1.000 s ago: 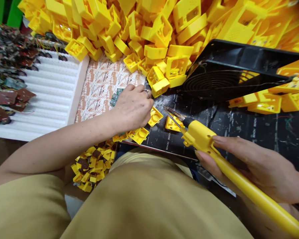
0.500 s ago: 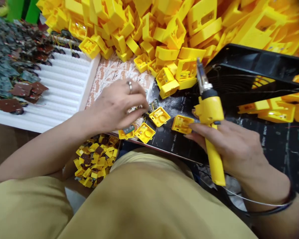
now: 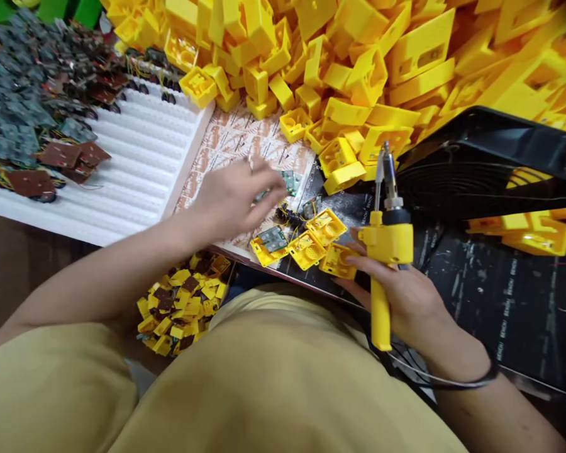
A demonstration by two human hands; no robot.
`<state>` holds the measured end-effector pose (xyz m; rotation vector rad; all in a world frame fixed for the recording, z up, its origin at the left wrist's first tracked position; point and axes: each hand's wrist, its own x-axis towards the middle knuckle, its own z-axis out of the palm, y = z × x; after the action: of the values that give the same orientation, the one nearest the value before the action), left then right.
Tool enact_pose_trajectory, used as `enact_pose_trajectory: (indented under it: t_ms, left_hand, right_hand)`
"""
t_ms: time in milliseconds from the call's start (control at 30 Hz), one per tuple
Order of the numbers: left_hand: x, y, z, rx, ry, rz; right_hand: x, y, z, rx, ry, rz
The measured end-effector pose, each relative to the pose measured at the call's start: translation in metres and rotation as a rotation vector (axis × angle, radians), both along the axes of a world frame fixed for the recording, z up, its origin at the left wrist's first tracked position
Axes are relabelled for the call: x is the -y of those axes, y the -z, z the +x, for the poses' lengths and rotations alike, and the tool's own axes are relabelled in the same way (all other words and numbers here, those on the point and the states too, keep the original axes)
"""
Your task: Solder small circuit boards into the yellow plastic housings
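Through the head view, I see the right hand (image 3: 408, 292) clamped around a yellow soldering gun (image 3: 390, 242), fingertips also touching an open yellow housing (image 3: 334, 261) near the edge of the black mat (image 3: 481, 277). The left hand (image 3: 229, 198) is apart from it, fingers curled just beside a green circuit board (image 3: 290, 182); I cannot tell whether they grip anything.
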<state>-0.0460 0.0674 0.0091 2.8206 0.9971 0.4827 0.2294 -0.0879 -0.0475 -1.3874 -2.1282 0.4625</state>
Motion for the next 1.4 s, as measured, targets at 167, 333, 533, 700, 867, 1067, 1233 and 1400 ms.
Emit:
enact_pose_trajectory:
  t_ms: [167, 333, 533, 700, 867, 1067, 1233, 1400]
  left_hand:
    - [-0.059, 0.002, 0.025, -0.202, -0.070, -0.119]
    - [-0.056, -0.042, 0.021, 0.028, -0.137, -0.276]
    - [-0.024, -0.054, 0.021, 0.355, -0.042, -0.095]
    - [0.031, -0.011, 0.002, 0.309, 0.332, 0.294]
    - [0.056, 0.014, -0.035, 0.063, 0.602, 0.377]
    - [0.058, -0.004, -0.028, 0.163, 0.219, 0.328]
    - [0.059, -0.008, 0.014, -0.125, -0.086, 0.295]
    - [0.059, 0.001, 0.029, -0.243, -0.142, 0.180]
  right_hand:
    - [-0.009, -0.001, -0.004, 0.064, -0.017, 0.139]
    - [-0.010, -0.001, 0.000, 0.110, -0.002, 0.199]
    - [-0.013, -0.006, -0.004, 0.093, 0.039, 0.260]
    - [-0.007, -0.010, -0.007, 0.073, 0.003, 0.253]
    - [-0.005, -0.004, -0.005, 0.078, -0.027, 0.232]
    - [-0.007, -0.003, -0.007, 0.084, -0.004, 0.267]
    - [-0.006, -0.003, -0.008, 0.078, 0.020, 0.294]
    - [-0.001, -0.003, -0.002, 0.057, 0.020, 0.299]
